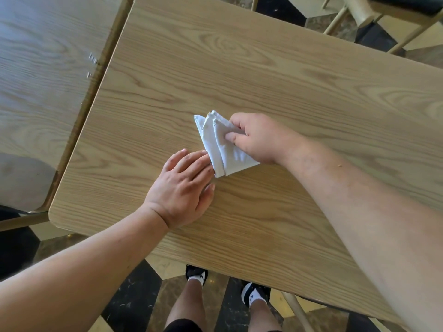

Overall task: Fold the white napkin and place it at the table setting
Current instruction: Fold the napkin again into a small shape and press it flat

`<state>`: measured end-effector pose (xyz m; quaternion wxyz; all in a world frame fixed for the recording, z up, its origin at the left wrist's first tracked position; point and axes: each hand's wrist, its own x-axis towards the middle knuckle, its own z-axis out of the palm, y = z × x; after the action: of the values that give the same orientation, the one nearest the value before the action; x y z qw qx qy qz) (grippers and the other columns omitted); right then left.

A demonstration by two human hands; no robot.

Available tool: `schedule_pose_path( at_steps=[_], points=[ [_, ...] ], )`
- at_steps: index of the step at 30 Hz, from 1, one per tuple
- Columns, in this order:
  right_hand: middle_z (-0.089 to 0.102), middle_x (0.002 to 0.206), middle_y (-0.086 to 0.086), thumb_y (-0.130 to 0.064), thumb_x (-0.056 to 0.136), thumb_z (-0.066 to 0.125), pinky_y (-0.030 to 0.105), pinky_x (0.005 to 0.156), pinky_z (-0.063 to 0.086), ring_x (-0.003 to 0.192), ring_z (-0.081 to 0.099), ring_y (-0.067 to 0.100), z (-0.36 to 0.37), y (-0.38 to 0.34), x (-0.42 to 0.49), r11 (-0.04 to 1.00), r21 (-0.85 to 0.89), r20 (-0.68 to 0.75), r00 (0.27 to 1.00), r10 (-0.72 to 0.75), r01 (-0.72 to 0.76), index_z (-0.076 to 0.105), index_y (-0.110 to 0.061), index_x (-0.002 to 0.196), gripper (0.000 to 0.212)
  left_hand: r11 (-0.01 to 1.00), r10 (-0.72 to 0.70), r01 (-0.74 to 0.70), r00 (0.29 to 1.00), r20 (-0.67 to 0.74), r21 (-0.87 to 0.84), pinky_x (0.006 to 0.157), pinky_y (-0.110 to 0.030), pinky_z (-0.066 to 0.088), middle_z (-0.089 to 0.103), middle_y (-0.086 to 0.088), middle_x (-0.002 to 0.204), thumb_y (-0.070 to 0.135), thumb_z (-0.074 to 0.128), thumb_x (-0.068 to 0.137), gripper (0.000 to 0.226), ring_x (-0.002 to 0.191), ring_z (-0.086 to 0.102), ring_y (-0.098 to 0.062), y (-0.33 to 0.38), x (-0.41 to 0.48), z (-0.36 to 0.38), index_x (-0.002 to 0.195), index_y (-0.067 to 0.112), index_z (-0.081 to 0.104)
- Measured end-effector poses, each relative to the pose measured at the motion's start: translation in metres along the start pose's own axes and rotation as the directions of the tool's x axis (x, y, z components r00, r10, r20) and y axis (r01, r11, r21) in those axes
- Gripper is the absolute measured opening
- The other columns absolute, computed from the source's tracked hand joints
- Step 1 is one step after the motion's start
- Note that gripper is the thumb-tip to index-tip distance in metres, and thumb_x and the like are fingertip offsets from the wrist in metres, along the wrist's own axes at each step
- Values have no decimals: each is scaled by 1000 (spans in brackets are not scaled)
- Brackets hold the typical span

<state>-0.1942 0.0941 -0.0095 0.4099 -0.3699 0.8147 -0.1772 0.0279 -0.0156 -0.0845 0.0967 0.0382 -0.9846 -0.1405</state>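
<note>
Folded white napkin (221, 144) pinched by right hand (257, 138), left hand (183, 188) fingers (199, 161) touching its edge

Second wooden table (40, 68) left; chair (374, 13) far right; tiled floor (134, 295).

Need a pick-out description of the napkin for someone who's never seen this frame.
Start at the light wood-grain table that fills most of the view. Near its middle, between the person's two hands, lies the white napkin, folded into a layered, roughly triangular packet with staggered points at its far end. The right hand pinches it and the left hand touches its near edge; it is the only white thing on the table.
</note>
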Motion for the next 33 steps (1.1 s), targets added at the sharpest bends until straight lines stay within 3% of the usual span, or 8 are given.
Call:
schedule_pose_path(
  at_steps=[7,13,20,25,28,30,33],
  points=[
    [63,94,-9,-40,106,53,33,69,41,83,58,12,-13,-10,17,981,-193,164,985,58,-26,60,-25,100,17,1000,2,-2,1000,15,-27,122,-51,35,68,0,140,25,61,96,32,139,58,-26,1,0,-3,125,14,72],
    [60,81,-11,-35,98,67,30,62,39,74,54,10,-16,-21,27,979,-195,102,994,-36,56,57,-27,75,26,999,10,-10,1000,12,-35,121,-52,36,70,0,131,21,64,94,22,134,60,-28,1,1,-5,113,13,72],
    [69,98,-4,-38,98,67,35,74,46,92,63,20,-11,-26,33,971,-240,93,995,30,-7,68,-22,96,17,1000,19,-18,999,26,-26,120,-55,36,70,1,133,22,64,93,22,136,58,-28,1,1,-5,112,14,71],
    [64,97,-6,-43,96,66,35,75,40,98,60,25,18,-24,31,963,-250,-118,990,78,-106,56,-26,91,20,1000,18,-18,1000,7,-11,120,-54,36,70,-2,131,22,62,93,24,133,60,-30,0,1,-3,112,12,70],
    [68,107,0,-49,95,66,41,85,42,106,59,31,37,-21,22,928,-353,-327,945,-1,-121,57,-23,104,29,1000,-1,1,1000,5,1,121,-53,37,67,-7,134,25,64,93,29,130,61,-32,2,1,-2,116,9,71],
    [64,119,3,-54,93,67,43,94,41,115,55,32,49,-16,16,909,-392,-435,899,-46,-143,57,-20,118,43,996,-92,92,996,-20,-21,119,-53,38,65,-9,137,32,64,94,36,129,61,-33,2,0,-2,120,9,69],
    [49,150,12,-61,95,60,51,117,32,147,37,40,63,-2,14,906,-374,-487,873,-8,-200,47,-15,144,69,934,-349,337,931,-105,-116,116,-50,37,60,-12,144,43,58,98,46,131,56,-34,-1,1,-2,126,7,62]
  ],
)
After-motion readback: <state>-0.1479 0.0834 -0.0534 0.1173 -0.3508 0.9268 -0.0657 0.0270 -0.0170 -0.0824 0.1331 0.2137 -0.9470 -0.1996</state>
